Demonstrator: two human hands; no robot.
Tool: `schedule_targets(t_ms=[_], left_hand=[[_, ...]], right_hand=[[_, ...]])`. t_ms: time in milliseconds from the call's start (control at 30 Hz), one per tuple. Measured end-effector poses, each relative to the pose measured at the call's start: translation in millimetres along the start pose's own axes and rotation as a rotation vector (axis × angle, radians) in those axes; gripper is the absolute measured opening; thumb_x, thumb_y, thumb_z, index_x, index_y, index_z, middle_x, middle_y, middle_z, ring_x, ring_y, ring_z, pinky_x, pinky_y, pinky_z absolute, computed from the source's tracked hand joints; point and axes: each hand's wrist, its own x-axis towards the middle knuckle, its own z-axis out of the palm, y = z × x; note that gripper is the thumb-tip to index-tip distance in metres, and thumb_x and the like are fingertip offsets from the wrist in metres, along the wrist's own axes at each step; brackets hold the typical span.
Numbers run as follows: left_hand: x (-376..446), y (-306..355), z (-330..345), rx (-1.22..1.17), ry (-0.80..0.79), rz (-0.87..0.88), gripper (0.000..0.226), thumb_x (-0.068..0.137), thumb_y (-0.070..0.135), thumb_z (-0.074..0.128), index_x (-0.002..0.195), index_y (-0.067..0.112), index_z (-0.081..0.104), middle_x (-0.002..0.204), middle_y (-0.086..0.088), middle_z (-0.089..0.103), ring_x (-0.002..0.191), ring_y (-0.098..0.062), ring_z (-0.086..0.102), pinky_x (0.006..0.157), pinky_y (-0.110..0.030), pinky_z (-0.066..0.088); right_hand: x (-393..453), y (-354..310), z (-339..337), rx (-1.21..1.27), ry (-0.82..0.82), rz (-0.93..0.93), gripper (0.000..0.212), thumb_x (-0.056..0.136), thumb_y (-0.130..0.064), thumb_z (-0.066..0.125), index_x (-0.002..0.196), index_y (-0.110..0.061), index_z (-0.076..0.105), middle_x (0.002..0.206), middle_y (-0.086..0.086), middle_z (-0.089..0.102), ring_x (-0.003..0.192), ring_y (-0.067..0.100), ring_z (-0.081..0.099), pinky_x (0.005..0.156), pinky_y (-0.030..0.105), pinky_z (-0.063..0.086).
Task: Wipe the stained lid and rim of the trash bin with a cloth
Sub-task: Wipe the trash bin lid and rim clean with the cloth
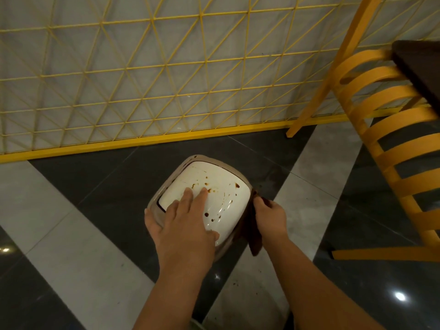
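A small trash bin stands on the floor below me, with a white lid (214, 177) spotted with brown stains and a beige rim (209, 159) around it. My left hand (183, 222) lies flat on the lid with fingers spread, the thumb over the left edge of the rim. Against the bin's right side, my right hand (270, 216) is closed on a dark brown cloth (253, 236). The cloth hangs down between that hand and the rim.
A yellow wire-grid fence (142, 86) on a yellow base bar runs behind the bin. A yellow slatted chair (385, 129) and a dark tabletop corner (419, 67) stand at the right. The floor is grey and dark glossy tiles, with small brown specks (235, 283) near my right forearm.
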Motion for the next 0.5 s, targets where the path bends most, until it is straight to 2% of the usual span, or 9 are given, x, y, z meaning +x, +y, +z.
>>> schedule_targets(t_ms=[67,200,367,500], left_hand=[[2,-4,1,0.028,0.027,0.005,0.085,0.085,0.040,0.061,0.146,0.045,0.001,0.159,0.012,0.003,0.146,-0.016,0.002,0.111,-0.056,-0.013],[1,-14,0,0.063,0.052,0.023,0.085,0.085,0.035,0.059,0.146,0.045,0.001,0.159,0.011,0.003,0.146,-0.016,0.004,0.111,-0.056,-0.014],[1,-14,2,0.009,0.047,0.010,0.084,0.079,0.054,0.060,0.146,0.045,0.009,0.158,0.013,0.009,0.145,-0.015,0.011,0.112,-0.055,-0.011],[3,-12,4,-0.029,0.085,-0.009,0.077,0.082,0.049,0.062,0.144,0.046,0.016,0.157,0.014,0.016,0.144,-0.014,0.016,0.114,-0.054,-0.008]], right_hand=[[-8,12,-1,0.010,-0.055,0.020,0.016,0.094,-0.032,0.052,0.098,-0.018,0.059,0.084,0.000,0.060,0.078,0.016,0.057,0.077,0.033,0.045],[-26,38,6,0.058,-0.088,0.051,0.018,0.093,-0.032,0.052,0.101,-0.018,0.060,0.090,0.002,0.063,0.083,0.016,0.058,0.081,0.035,0.048],[-46,57,11,0.146,-0.093,0.089,0.019,0.094,-0.027,0.051,0.107,-0.019,0.061,0.095,0.001,0.065,0.091,0.018,0.061,0.092,0.040,0.049],[-41,53,9,0.115,-0.099,0.060,0.021,0.094,-0.028,0.052,0.111,-0.019,0.060,0.095,-0.001,0.064,0.086,0.015,0.059,0.081,0.032,0.048]])
